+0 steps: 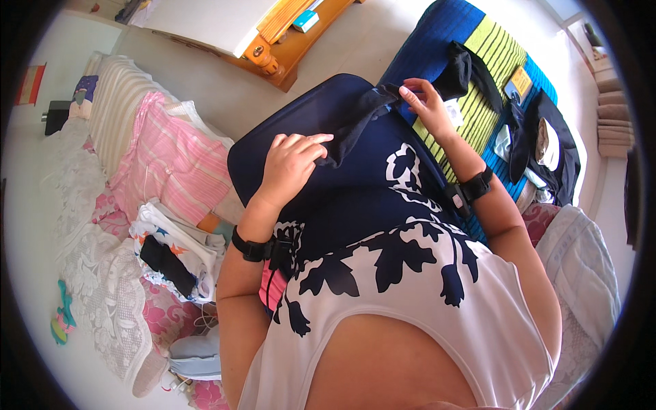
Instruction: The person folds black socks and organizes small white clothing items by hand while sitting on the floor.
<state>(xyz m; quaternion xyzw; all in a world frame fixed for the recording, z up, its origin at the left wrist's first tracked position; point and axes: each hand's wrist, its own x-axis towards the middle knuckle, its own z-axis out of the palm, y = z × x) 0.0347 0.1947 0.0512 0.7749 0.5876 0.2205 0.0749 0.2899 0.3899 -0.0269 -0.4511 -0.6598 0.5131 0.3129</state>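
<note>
A dark sock [359,115] stretches slantwise above the navy skirt [318,115] over my lap. My left hand [292,164] holds the sock's near end, its fingers bent over the fabric with the index finger extended. At the far end, my right hand [428,105] pinches the sock between thumb and fingers. Just beyond that hand, another black sock [453,74] lies crumpled on a blue and lime striped cover [492,46]. To my left, a folded black sock [166,264] rests on a pile of folded light clothes [205,246].
More dark garments [553,148] and a yellow-labelled item [519,82] lie on the striped cover. Pink striped cloth [169,159] drapes over the sofa at left, near white lace [113,287]. A wooden table [277,56] stands ahead, a teal box [306,21] on its lower shelf.
</note>
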